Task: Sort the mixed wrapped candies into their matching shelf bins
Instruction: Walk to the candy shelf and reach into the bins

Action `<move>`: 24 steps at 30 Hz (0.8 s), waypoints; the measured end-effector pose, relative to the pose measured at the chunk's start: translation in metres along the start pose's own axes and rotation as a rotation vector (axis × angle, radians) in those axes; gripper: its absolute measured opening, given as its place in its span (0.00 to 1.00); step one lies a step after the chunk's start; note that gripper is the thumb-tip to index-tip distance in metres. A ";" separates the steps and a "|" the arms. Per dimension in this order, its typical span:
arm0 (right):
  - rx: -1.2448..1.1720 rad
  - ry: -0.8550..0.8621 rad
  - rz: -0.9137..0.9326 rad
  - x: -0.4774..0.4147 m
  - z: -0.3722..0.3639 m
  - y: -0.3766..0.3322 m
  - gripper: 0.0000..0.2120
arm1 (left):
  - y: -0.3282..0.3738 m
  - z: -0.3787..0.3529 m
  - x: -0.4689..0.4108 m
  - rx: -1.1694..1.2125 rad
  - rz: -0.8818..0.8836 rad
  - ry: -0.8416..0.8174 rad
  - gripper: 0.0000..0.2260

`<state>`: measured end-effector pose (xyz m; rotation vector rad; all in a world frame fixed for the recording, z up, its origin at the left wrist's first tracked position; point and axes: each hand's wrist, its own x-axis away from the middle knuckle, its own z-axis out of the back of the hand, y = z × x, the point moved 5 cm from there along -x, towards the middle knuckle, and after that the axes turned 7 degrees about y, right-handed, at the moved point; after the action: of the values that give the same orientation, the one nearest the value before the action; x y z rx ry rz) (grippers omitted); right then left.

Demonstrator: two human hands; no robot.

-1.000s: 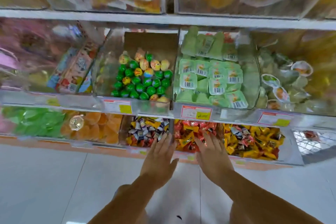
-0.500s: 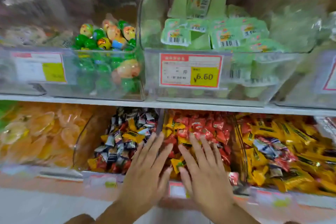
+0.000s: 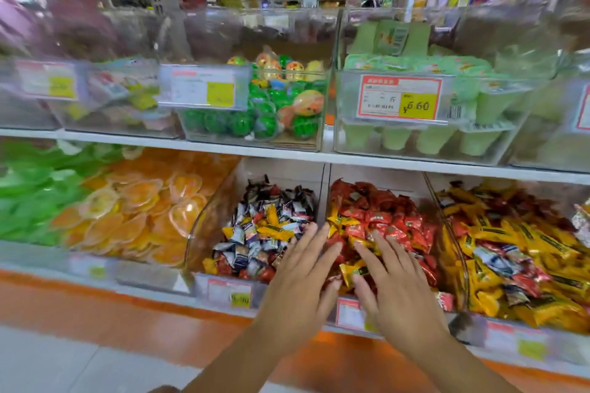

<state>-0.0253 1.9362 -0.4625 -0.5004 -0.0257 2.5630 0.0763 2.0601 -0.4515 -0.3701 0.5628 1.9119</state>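
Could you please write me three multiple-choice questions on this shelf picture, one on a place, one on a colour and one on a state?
1. The right hand is stretched out over which sweets?
A. red-wrapped candies
B. orange jellies
C. green cups

2. On the 6.60 price tag, the field behind the figures is
A. blue
B. yellow
C. white

3. The left hand and the right hand are
A. clenched in fists
B. each pinching a candy
C. flat with fingers spread

Answers:
1 A, its fingertips lie over the red pile.
2 B, the figures stand on a yellow patch.
3 C, the fingers are straight and apart, with nothing held.
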 end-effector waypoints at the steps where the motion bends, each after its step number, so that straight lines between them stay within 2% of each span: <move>1: -0.013 -0.010 -0.005 0.001 0.001 -0.001 0.29 | 0.000 0.002 0.003 0.017 0.003 -0.014 0.23; 7: -0.044 -0.091 -0.016 0.001 0.010 -0.006 0.40 | -0.008 0.010 0.019 0.126 -0.014 -0.104 0.23; 11: -0.062 -0.109 -0.004 0.003 0.003 -0.003 0.42 | -0.013 0.018 0.018 0.070 -0.044 -0.090 0.21; 16: -0.098 -0.097 0.009 0.001 0.005 0.001 0.45 | -0.015 0.042 0.003 0.151 0.050 -0.026 0.20; 18: -0.193 -0.071 -0.002 -0.004 0.016 -0.004 0.43 | -0.026 0.055 -0.006 0.175 0.131 0.004 0.20; 20: -0.307 -0.023 0.014 -0.016 0.030 -0.015 0.35 | -0.047 0.064 -0.014 0.121 0.190 -0.013 0.20; 24: -0.338 0.108 0.223 -0.054 0.058 -0.055 0.22 | -0.090 0.072 -0.019 0.011 0.298 -0.104 0.19</move>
<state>0.0235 1.9610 -0.3838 -0.8078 -0.3906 2.7570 0.1662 2.1144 -0.4005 -0.1854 0.5839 2.1990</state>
